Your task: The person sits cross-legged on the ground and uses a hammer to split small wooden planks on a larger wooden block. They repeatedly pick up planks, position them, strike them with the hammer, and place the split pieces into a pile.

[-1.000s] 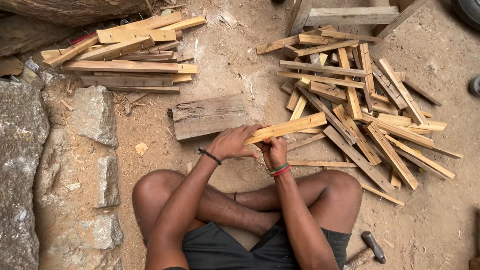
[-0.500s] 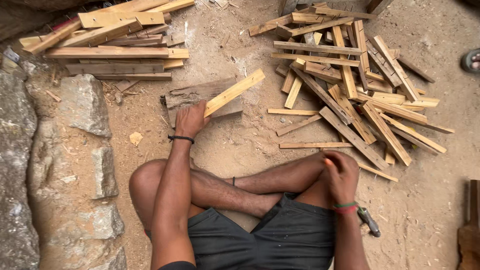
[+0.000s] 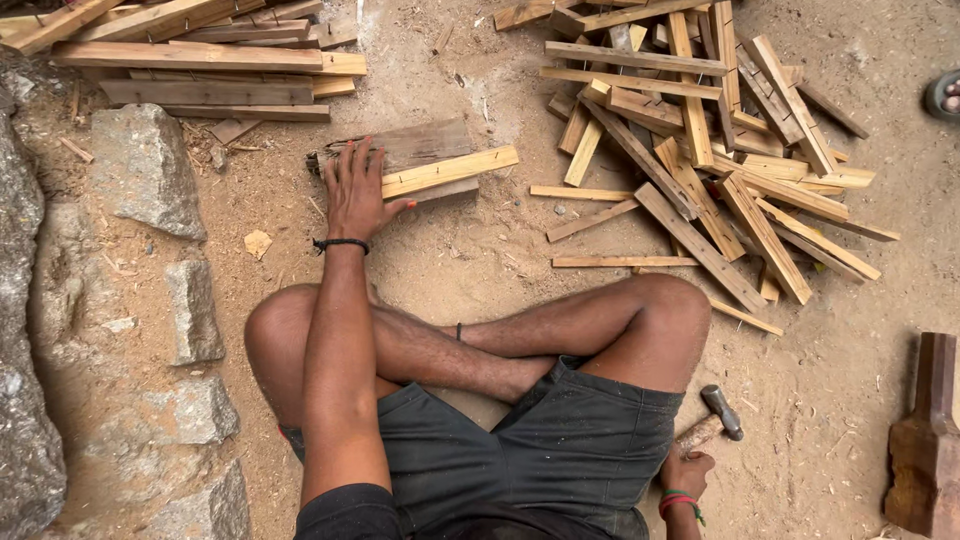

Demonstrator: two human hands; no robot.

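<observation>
- We see the left hand point(image 3: 356, 190) lying flat, fingers spread, pressing the near-left end of a pale wood strip point(image 3: 450, 171) onto a grey wooden block point(image 3: 405, 152); nothing is gripped, it only bears down.
- The strip lies tilted across the block, its right end overhanging past the block's edge above the dirt ground point(image 3: 480, 260).
- We see the right hand point(image 3: 686, 473) low at the near right beside the hip, closed round the handle of a hammer point(image 3: 712, 420) whose head rests on the dirt.
- Hands are well apart, one far-left at the block, one near-right.
- The person sits cross-legged between them; a loose heap of wood strips point(image 3: 700, 150) lies far right, a stacked pile of planks point(image 3: 200, 60) far left, and rough stones point(image 3: 145, 165) line the left.
- Risks, as we judge them: the fingers sit on the strip itself, so a blow landing close could catch them.
- The overhanging end is unsupported, so the strip could tip or skid off the block.
- Scattered strips near the knee could snag the hammer arm.
</observation>
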